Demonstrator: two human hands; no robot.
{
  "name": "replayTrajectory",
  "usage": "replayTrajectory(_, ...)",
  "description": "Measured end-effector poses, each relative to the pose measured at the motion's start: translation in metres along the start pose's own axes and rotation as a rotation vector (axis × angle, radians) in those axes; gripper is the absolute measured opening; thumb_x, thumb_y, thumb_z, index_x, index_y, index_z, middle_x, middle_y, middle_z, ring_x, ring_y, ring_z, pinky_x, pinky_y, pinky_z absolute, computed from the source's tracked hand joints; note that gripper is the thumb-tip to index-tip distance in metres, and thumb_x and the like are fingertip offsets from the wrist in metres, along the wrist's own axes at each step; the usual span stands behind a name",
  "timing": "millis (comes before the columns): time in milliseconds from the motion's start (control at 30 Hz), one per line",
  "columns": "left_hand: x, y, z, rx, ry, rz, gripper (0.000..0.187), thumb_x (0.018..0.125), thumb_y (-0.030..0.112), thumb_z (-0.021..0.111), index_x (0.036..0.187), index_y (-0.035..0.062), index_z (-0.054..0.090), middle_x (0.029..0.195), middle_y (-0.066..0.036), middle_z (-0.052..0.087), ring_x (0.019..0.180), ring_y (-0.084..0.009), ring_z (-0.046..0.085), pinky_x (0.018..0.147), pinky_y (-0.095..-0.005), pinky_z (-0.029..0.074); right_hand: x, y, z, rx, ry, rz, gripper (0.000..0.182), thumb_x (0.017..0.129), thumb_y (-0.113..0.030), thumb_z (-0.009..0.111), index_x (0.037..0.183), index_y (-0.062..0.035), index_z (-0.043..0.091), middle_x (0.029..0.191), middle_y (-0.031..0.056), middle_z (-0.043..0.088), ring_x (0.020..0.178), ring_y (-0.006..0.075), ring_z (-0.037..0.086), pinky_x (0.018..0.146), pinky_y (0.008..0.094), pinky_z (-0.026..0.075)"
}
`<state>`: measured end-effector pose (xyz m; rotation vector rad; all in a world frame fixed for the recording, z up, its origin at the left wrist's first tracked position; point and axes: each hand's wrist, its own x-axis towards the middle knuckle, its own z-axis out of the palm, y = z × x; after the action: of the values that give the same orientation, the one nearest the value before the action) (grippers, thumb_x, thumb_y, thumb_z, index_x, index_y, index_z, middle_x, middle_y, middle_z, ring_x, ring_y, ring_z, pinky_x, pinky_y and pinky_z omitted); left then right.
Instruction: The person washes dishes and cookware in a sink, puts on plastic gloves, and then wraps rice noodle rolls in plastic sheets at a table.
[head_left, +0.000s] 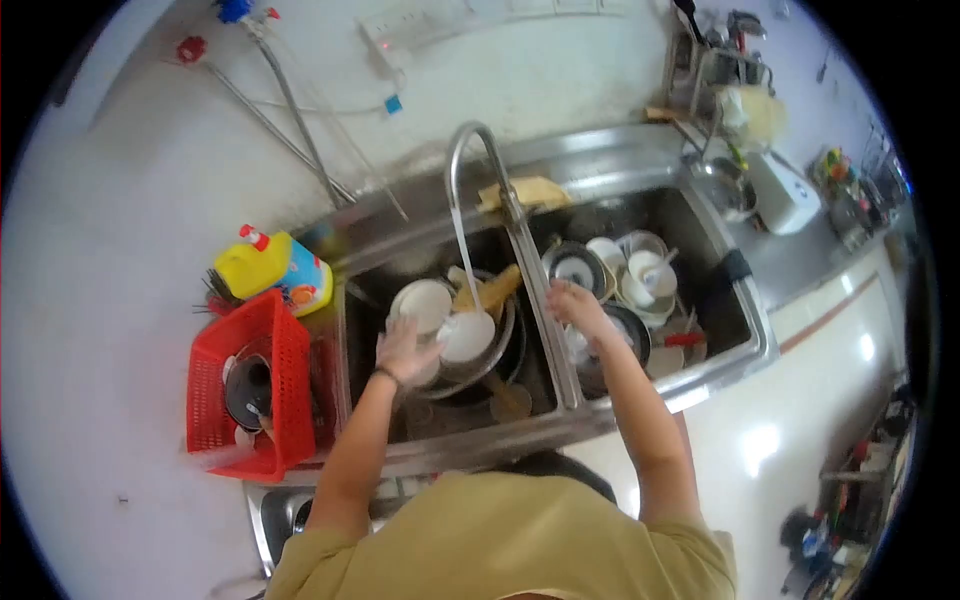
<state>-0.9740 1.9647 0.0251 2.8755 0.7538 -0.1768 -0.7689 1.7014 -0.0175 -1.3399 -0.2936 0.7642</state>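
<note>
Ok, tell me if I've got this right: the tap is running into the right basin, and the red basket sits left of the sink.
Wrong basin: the head view shows the tap running into the left basin. The red basket does sit left of the sink.

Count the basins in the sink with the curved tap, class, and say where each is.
2: the left basin, where the tap is running, and the right basin, across the divider. Dishes cover parts of both; neither is wholly hidden.

Smooth bowl, glossy metal faucet, plastic basket
</note>
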Motion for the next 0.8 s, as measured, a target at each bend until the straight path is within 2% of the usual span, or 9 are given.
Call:
replayTrajectory(67,-0.029,-0.019,0.0,-0.162,0.008,-0.031,0.077,0.076,0.055,0.052,0.13,0.0028,0.032,0.135,-0.021,0.031,0.127,-0.0348,0.026,0.101,-0.0469,0.023,0.059,-0.029,0.015,0.412,0.074,0.066,0.044,0.083,-0.014,0.049,0.124,0.0005,0.04,0.101,0.0104,0.058,0.089,0.0227,0.058,0.077,0.0324,0.045)
replayTrajectory(167,-0.072,-0.06,0.02,-0.371,0.078,-0.152,0.079,0.079,0.05,0.052,0.133,-0.002,0.027,0.136,-0.023,0.029,0.128,-0.0334,0.025,0.103,-0.0404,0.024,0.156,-0.033,0.023,0.7,0.145,0.16,0.009,0.083,-0.013,0.05,0.086,-0.0051,0.052,0.073,0.0036,0.05,0.068,0.019,0.05,0.061,0.0334,0.042)
replayTrajectory(233,-0.109,-0.056,0.0,-0.536,0.09,-0.285,0.078,0.081,0.049,0.052,0.131,-0.0061,0.028,0.135,-0.024,0.03,0.127,-0.0333,0.027,0.104,-0.0359,0.023,0.193,-0.039,0.024,0.609,0.271,0.085,0.011,0.084,-0.015,0.051,0.088,-0.0047,0.052,0.079,0.0078,0.052,0.071,0.0218,0.049,0.061,0.0366,0.043)
replayTrajectory(333,-0.148,-0.065,0.002,-0.617,0.16,-0.396,0.074,0.082,0.047,0.052,0.128,-0.0074,0.033,0.134,-0.024,0.033,0.126,-0.0326,0.03,0.104,-0.0344,0.023,0.194,-0.068,0.046,0.853,0.324,0.042,0.043,0.083,-0.02,0.053,0.119,0.0,0.04,0.122,0.0181,0.043,0.1,0.0301,0.05,0.078,0.0427,0.046)
replayTrajectory(533,-0.189,-0.07,0.015,-0.771,0.162,-0.542,0.068,0.084,0.044,0.051,0.126,-0.0073,0.036,0.131,-0.024,0.037,0.125,-0.0314,0.032,0.103,-0.0337,0.024,0.243,-0.055,0.029,0.787,0.291,0.015,0.042,0.083,-0.021,0.054,0.117,-0.0017,0.04,0.121,0.0178,0.042,0.102,0.0299,0.048,0.078,0.043,0.046)
replayTrajectory(667,-0.18,-0.084,0.01,-0.682,0.251,-0.367,0.062,0.084,0.038,0.052,0.124,-0.0065,0.039,0.129,-0.023,0.039,0.126,-0.0308,0.032,0.103,-0.034,0.024,0.202,-0.08,0.04,0.64,0.33,0.061,0.048,0.085,-0.029,0.053,0.119,0.0009,0.038,0.115,0.0165,0.046,0.088,0.028,0.055,0.07,0.0378,0.052)
replayTrajectory(700,-0.178,-0.089,0.011,-0.65,0.291,-0.256,0.057,0.085,0.035,0.052,0.124,-0.0054,0.04,0.128,-0.023,0.04,0.126,-0.0303,0.032,0.103,-0.0341,0.024,0.246,-0.04,0.008,0.814,0.15,0.077,0.045,0.086,-0.035,0.05,0.109,0.0036,0.046,0.103,0.0193,0.052,0.089,0.0289,0.055,0.069,0.0401,0.051)
replayTrajectory(767,-0.182,-0.101,0.003,-0.91,0.347,-0.091,0.046,0.086,0.026,0.051,0.122,-0.0016,0.044,0.126,-0.022,0.043,0.125,-0.0286,0.034,0.103,-0.0333,0.026,0.192,-0.058,0.013,0.667,0.05,0.134,0.066,0.085,-0.051,0.045,0.121,0.0031,0.036,0.119,0.023,0.043,0.106,0.0355,0.047,0.089,0.0473,0.041)
replayTrajectory(800,-0.171,-0.08,-0.033,-1.322,0.306,-0.139,0.042,0.086,0.022,0.05,0.122,0.0,0.045,0.125,-0.022,0.044,0.124,-0.0285,0.035,0.102,-0.0329,0.027,0.153,-0.073,0.023,0.7,-0.036,0.085,0.079,0.082,-0.055,0.047,0.132,0.001,0.024,0.128,0.0259,0.035,0.116,0.0401,0.038,0.099,0.0511,0.03)
